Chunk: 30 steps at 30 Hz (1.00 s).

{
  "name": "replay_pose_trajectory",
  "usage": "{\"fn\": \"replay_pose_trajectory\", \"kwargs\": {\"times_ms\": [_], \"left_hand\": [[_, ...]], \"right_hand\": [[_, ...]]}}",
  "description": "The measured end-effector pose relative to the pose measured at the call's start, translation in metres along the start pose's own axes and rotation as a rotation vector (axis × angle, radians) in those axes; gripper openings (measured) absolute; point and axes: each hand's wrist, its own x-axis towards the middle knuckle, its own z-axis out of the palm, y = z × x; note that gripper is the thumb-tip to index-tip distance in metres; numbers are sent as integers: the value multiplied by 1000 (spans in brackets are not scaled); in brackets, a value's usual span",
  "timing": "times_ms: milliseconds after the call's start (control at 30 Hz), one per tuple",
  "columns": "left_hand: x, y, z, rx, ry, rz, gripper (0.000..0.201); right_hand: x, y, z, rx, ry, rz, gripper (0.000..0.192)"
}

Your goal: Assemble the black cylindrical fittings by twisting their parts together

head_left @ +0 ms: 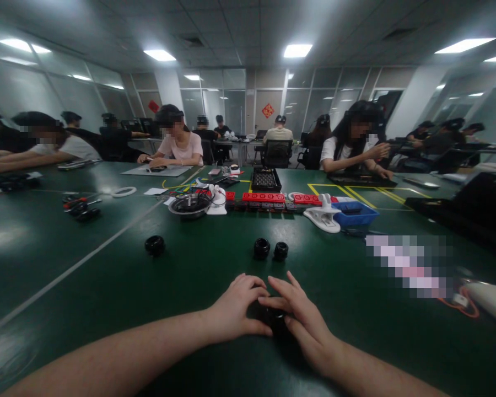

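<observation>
Low over the near middle of the table, my left hand [238, 309] curls round a small black round part [276, 313], fingers above and thumb below it. My right hand [306, 315] meets it from the other side, thumb and index finger at the part and the other fingers stretched out. Much of the part is hidden between the hands. Beyond them stand two black ring-shaped parts with open tops, a larger one [262, 248] and a smaller one [280, 251]. Another black round part [154, 245] sits further left.
Across the green table [107, 298] lie a blue bin [355, 213], a white clamp [324, 215], red blocks [263, 197], a black tray [266, 178] and a round clear dish [189, 205]. Tools [81, 208] lie at left. An orange cord [473, 309] is at right. People sit opposite.
</observation>
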Motion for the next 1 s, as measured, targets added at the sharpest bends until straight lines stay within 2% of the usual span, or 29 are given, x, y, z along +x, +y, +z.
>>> {"fn": "replay_pose_trajectory", "kwargs": {"times_ms": [133,267,367,533,733,867,1000], "left_hand": [[-1,1,-2,15,27,10,50],[-1,4,-4,7,18,-1,43],[-1,7,-5,-6,7,-10,41],[0,8,-5,-12,-1,-29,39],[-1,6,-3,-6,6,-15,38],[-1,5,-3,-7,2,-9,39],[0,3,-2,6,9,0,52]], "right_hand": [[-2,-1,4,-124,69,5,59],[-2,1,10,-207,182,89,59],[0,2,11,-197,214,149,59],[2,1,11,-191,212,197,62],[4,1,12,-168,179,239,55],[3,0,12,-113,172,196,54],[2,-2,9,-87,125,119,55]]}}
